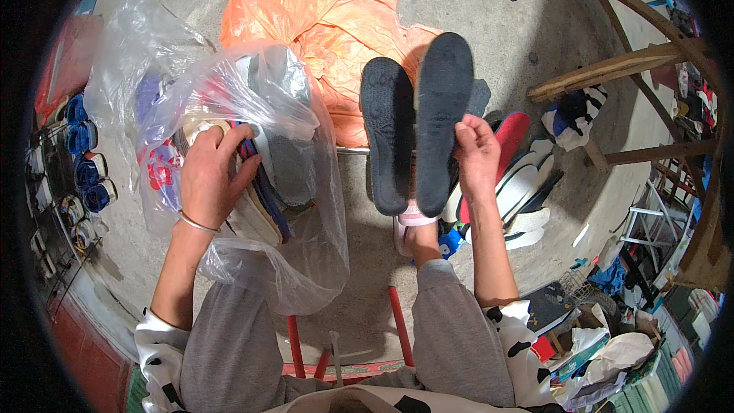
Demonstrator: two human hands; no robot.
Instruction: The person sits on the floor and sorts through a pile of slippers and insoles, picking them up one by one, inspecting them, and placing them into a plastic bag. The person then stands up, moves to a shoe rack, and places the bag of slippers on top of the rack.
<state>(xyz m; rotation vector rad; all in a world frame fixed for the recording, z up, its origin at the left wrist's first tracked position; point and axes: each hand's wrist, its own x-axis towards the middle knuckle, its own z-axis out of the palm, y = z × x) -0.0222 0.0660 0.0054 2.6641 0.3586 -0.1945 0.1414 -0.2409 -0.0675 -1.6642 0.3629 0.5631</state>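
My right hand (479, 152) pinches the edge of a black shoe insole (446, 120), held toe-end away from me. Close to its left is a second black insole (389, 132) with a textured face; what supports it is not clear. My left hand (215, 169) reaches into the mouth of a clear plastic bag (327, 229), its fingers bent over several insoles. Among these, a grey insole (284, 166) shows through the film, next to a blue-and-red edged insole (266, 201). Whether the left fingers grip one of them cannot be told.
An orange plastic sheet or bag (321, 23) lies on the concrete floor ahead. White insoles (519, 183) are piled right of my foot, near a red insole (512, 137). A wooden frame (613, 71) stands at right. Blue shoes (86, 163) line a left rack.
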